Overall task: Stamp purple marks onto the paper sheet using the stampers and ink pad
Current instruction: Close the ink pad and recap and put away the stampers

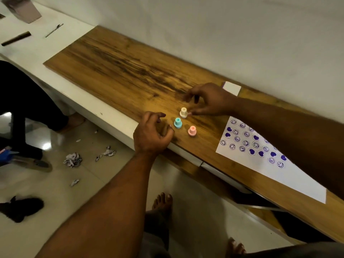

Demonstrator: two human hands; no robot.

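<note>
Three small stampers stand upright on the wooden board [121,71]: a cream one [183,112], a teal one [178,123] and a pink one [192,130]. My right hand [206,100] hovers just behind the cream stamper, thumb tip touching its base, fingers spread and holding nothing. My left hand [151,134] rests at the board's front edge, left of the teal stamper, fingers loosely curled and empty. The paper sheet [260,157], covered with several purple smiley and heart marks, lies to the right, partly under my right forearm. The ink pad's white corner [231,88] shows behind my right hand.
The board lies on a white counter [61,43] against the wall. A box [20,8], a dark bar [15,38] and a pen [54,30] sit far left. Crumpled paper scraps [73,159] litter the floor. Another person's leg [28,101] is at the left.
</note>
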